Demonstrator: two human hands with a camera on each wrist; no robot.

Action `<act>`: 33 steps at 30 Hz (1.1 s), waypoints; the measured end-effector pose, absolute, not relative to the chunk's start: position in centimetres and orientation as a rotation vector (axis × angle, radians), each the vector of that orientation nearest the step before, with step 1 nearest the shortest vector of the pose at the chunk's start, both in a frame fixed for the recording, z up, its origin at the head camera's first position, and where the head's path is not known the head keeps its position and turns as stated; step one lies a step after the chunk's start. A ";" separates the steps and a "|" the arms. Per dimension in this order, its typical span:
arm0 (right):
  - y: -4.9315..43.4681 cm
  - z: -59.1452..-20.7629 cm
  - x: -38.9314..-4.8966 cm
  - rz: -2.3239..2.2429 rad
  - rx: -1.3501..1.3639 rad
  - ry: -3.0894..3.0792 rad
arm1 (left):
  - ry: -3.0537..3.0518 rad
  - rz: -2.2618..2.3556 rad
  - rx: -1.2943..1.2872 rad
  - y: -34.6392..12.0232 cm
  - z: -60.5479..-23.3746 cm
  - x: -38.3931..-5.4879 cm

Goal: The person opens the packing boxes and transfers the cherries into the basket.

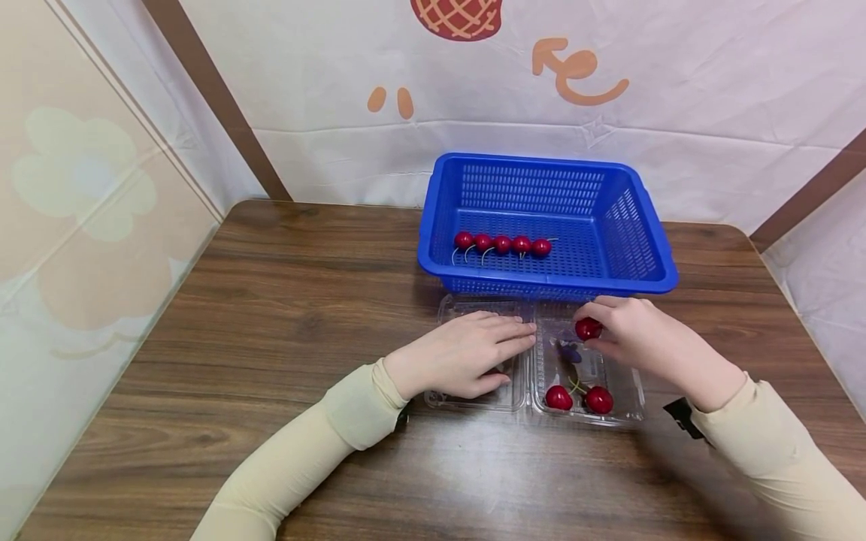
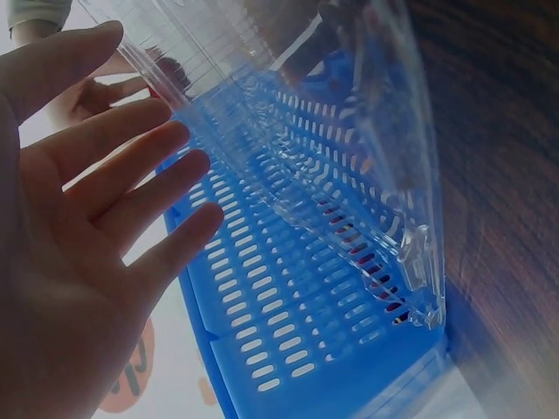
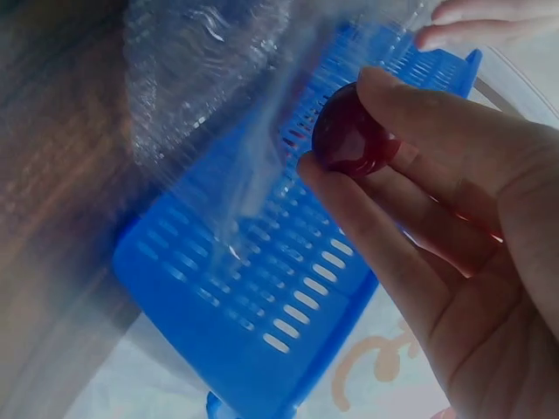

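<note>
Between the thumb and fingers of my right hand (image 1: pixel 639 338) a dark red cherry (image 3: pixel 354 135) is pinched, over the far right part of a clear plastic clamshell box (image 1: pixel 541 412). Two more cherries, one at the left (image 1: pixel 558 397) and one at the right (image 1: pixel 599 400), lie at the near end of that half, their stems toward each other. My left hand (image 1: pixel 467 353) lies over the box's other half with fingers extended; the left wrist view shows its fingers (image 2: pixel 175 244) spread and holding nothing.
Behind the box stands a blue perforated basket (image 1: pixel 548 289). Inside it, several cherries (image 1: pixel 502 244) lie in a row toward the left. The wooden table (image 1: pixel 271 300) reaches back to a printed cloth wall (image 1: pixel 325 150).
</note>
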State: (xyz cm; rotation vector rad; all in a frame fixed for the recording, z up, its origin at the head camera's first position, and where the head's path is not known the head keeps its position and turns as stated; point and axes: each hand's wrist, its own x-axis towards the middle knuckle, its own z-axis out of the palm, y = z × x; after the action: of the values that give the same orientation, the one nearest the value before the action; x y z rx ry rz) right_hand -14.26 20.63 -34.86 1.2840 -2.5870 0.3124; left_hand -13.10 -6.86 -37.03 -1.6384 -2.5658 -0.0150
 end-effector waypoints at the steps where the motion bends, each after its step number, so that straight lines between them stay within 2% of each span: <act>1: 20.7 -34.7 -14.4 0.314 1.289 -2.577 | -2.565 -0.012 -1.638 -6.9 -37.0 -13.1; 16: 20.9 -33.4 -15.0 0.322 1.297 -2.460 | -2.556 -0.003 -1.636 -6.9 -37.1 -13.1; 33: 20.9 -32.3 -14.2 0.319 1.311 -2.473 | -2.546 -0.008 -1.643 -6.9 -37.2 -13.2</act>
State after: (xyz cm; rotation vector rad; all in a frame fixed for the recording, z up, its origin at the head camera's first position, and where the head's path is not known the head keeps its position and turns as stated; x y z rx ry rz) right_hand -14.18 20.95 -32.27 1.3109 -2.4735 0.3195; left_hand -13.23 -6.87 -37.23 -1.6425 -2.5463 -0.0079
